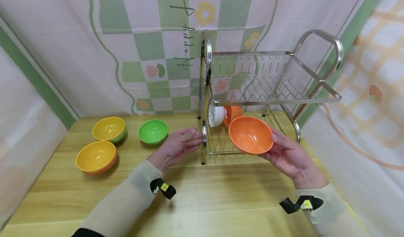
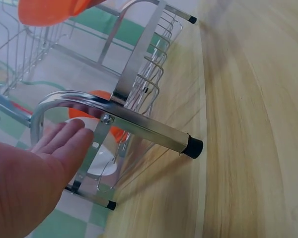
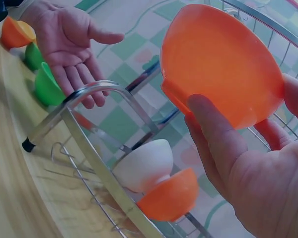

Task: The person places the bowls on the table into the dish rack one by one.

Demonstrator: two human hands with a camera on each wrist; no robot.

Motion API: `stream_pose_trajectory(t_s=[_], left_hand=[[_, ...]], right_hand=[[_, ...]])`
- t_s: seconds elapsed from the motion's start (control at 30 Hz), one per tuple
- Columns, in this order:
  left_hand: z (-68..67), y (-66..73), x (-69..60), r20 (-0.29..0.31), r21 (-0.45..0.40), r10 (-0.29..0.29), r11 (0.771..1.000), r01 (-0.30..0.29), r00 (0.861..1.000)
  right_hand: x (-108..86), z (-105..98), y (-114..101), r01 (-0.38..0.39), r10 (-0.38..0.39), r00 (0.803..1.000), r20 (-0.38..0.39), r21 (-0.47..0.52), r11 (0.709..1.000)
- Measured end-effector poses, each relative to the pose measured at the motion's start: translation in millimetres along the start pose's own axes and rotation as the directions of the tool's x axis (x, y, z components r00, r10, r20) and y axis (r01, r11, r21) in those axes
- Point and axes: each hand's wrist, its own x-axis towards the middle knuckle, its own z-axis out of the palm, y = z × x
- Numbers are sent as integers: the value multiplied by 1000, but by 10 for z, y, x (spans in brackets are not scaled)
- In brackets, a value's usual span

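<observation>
My right hand (image 1: 291,156) grips an orange bowl (image 1: 250,135) by its right side, thumb at the rim and fingers beneath. The bowl is held in front of the lower tier of a metal dish rack (image 1: 274,100). On that tier a white bowl (image 1: 217,115) and another orange bowl (image 3: 171,196) stand on their sides, one against the other. My left hand (image 1: 180,147) has its fingers extended beside the rack's left front leg and holds nothing. Whether its fingertips touch the rack I cannot tell.
Left of the rack sits a green bowl (image 1: 153,131). Farther left, a yellow bowl (image 1: 108,128) rests in a green one, and nearer a yellow-lined bowl (image 1: 96,156) has an orange outside. A patterned cloth (image 1: 148,44) hangs behind the wooden table (image 1: 202,202).
</observation>
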Motion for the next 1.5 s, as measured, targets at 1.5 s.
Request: stream_pose_trajectory(t_s=[1.5], left_hand=[[295, -21, 195, -277, 315, 29, 947, 62, 961]], right_hand=[[505, -204, -569, -169, -293, 712, -639, -560, 811]])
